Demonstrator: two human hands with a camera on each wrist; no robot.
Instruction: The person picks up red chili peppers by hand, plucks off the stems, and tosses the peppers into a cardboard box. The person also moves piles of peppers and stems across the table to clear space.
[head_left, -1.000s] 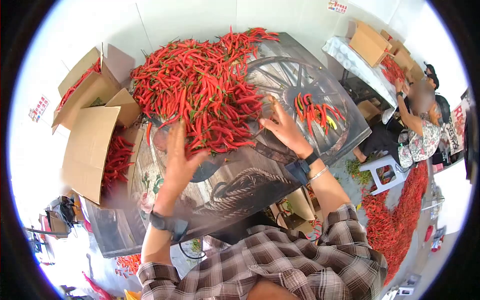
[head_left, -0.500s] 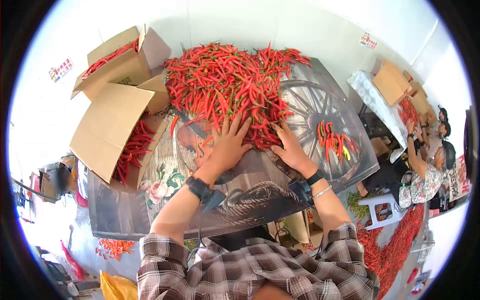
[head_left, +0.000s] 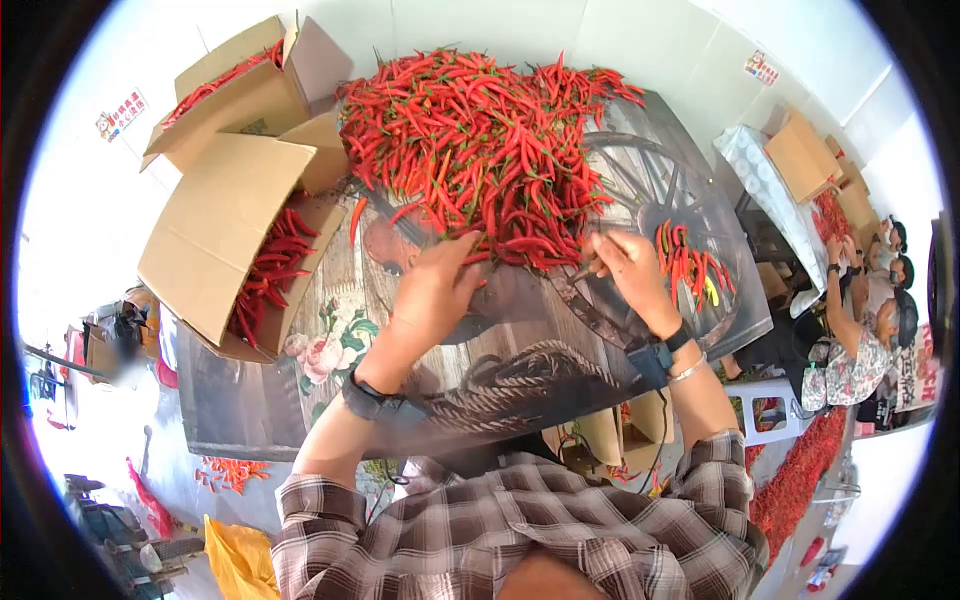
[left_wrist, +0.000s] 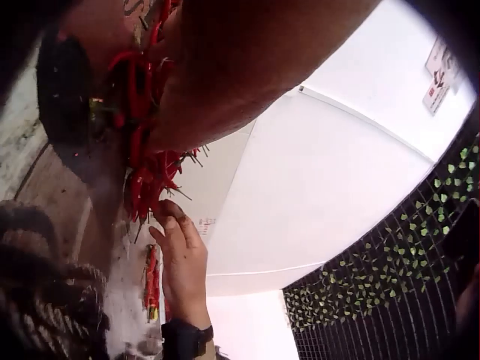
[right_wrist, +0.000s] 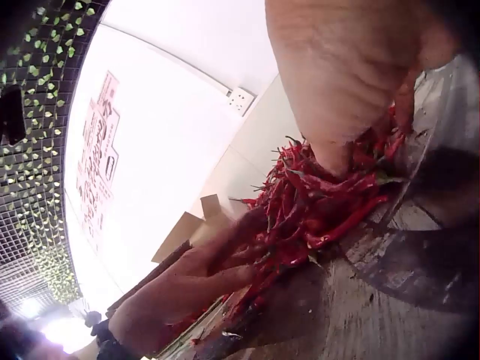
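Observation:
A large heap of red chillies (head_left: 480,150) with green stems covers the far part of the printed tabletop (head_left: 520,320). At the heap's near edge is my left hand (head_left: 440,290), its fingers reaching against the lowest chillies and one chilli showing between thumb and fingers. The right wrist view shows this left hand (right_wrist: 187,289) with fairly straight fingers among the chillies. My right hand (head_left: 632,275) has bent fingers at the heap's right front edge; I cannot tell whether it pinches a chilli. A small separate group of chillies (head_left: 685,262) lies to its right, with a yellow-green one.
On the left, two cardboard boxes (head_left: 225,235) hold red chillies. People (head_left: 860,310) work at another table (head_left: 770,190) on the right, near a white stool (head_left: 765,410). More chillies (head_left: 800,480) cover the floor there. A yellow bag (head_left: 240,560) lies lower left.
Both hands came down from above the table onto the heap's near edge. The right hand has since shifted right with its fingers bent, and the heap's front edge looks pushed back.

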